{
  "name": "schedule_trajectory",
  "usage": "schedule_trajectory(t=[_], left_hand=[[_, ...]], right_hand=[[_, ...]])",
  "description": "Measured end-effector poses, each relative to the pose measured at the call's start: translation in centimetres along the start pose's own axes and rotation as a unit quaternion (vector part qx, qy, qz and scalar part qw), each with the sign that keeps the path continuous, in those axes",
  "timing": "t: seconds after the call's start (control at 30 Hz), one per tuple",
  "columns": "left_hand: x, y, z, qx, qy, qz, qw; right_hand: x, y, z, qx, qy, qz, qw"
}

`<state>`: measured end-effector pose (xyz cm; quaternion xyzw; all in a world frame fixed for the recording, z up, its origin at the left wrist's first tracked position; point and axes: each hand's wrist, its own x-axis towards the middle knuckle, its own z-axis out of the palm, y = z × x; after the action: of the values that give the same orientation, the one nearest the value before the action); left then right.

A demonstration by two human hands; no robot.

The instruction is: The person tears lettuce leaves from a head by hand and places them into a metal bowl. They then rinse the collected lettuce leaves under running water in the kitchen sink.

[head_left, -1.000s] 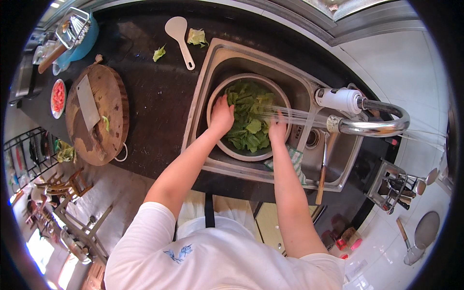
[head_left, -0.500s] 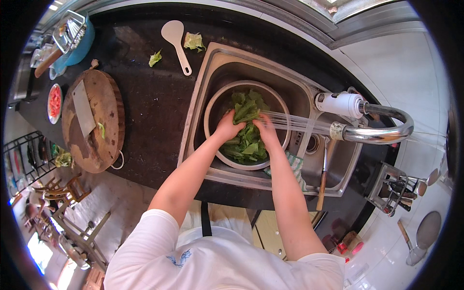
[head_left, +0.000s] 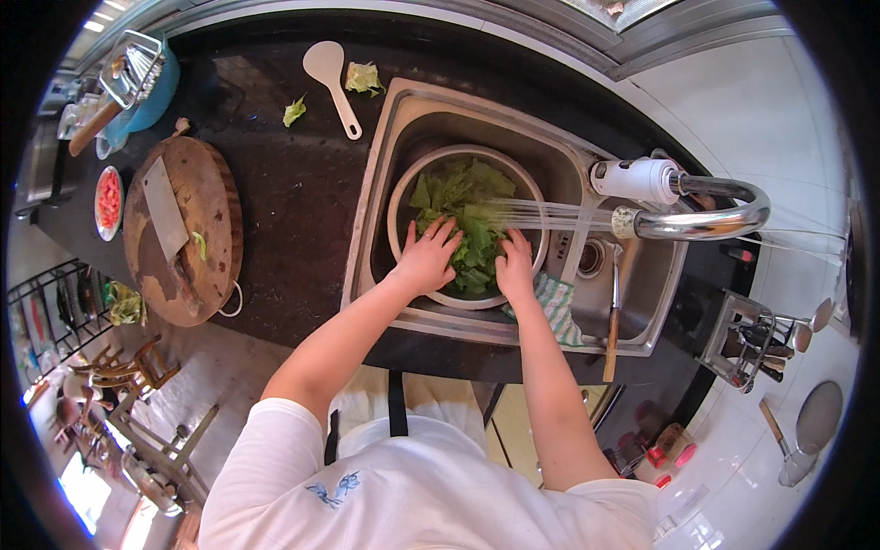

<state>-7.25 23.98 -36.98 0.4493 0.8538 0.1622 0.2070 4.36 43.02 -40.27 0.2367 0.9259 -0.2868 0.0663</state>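
Green leafy vegetables (head_left: 472,188) lie in a round metal basin (head_left: 400,203) inside the larger sink bowl. My left hand (head_left: 428,258) rests on the leaves at the basin's near left, palm down with its fingers spread. At the near right side, my right hand (head_left: 515,264) touches the leaves with its fingers apart; some fingertips are hidden among them. Water streams onto the leaves from the faucet (head_left: 678,224) on the right. Neither hand grips anything that I can see.
Left of the sink (head_left: 365,240), a cleaver (head_left: 165,209) lies on a round wooden chopping board (head_left: 206,215). A white rice paddle (head_left: 332,78) and leaf scraps lie behind. A wooden-handled tool (head_left: 612,325) and a striped cloth (head_left: 557,307) are by the small bowl.
My hands have let go of the bunch of leaves they held up and moved nearer to me, fingers spreading. The leaves now lie flatter across the basin.
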Motion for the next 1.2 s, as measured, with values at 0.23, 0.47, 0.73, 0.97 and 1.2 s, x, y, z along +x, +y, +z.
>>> schedule_trajectory(t=[0.23, 0.47, 0.73, 0.97, 1.2], left_hand=[[1.5, -0.5, 0.7, -0.111, -0.081, -0.010, 0.990], [1.6, -0.4, 1.3, -0.052, -0.017, -0.165, 0.985], [2.0, -2.7, -1.0, -0.259, 0.051, -0.214, 0.940], [1.6, -1.6, -3.8, -0.794, -0.040, -0.288, 0.533], [0.4, 0.2, -3.5, -0.750, -0.046, -0.194, 0.630]], right_hand=[[0.3, -3.1, -3.0, 0.142, 0.081, 0.049, 0.985], [0.4, -3.4, 0.6, -0.008, -0.110, -0.058, 0.992], [1.6, -2.8, 1.6, 0.064, -0.070, 0.002, 0.996], [-0.8, -5.0, -2.2, 0.183, 0.018, -0.012, 0.983], [-0.5, -10.1, -3.9, 0.292, 0.027, 0.028, 0.956]])
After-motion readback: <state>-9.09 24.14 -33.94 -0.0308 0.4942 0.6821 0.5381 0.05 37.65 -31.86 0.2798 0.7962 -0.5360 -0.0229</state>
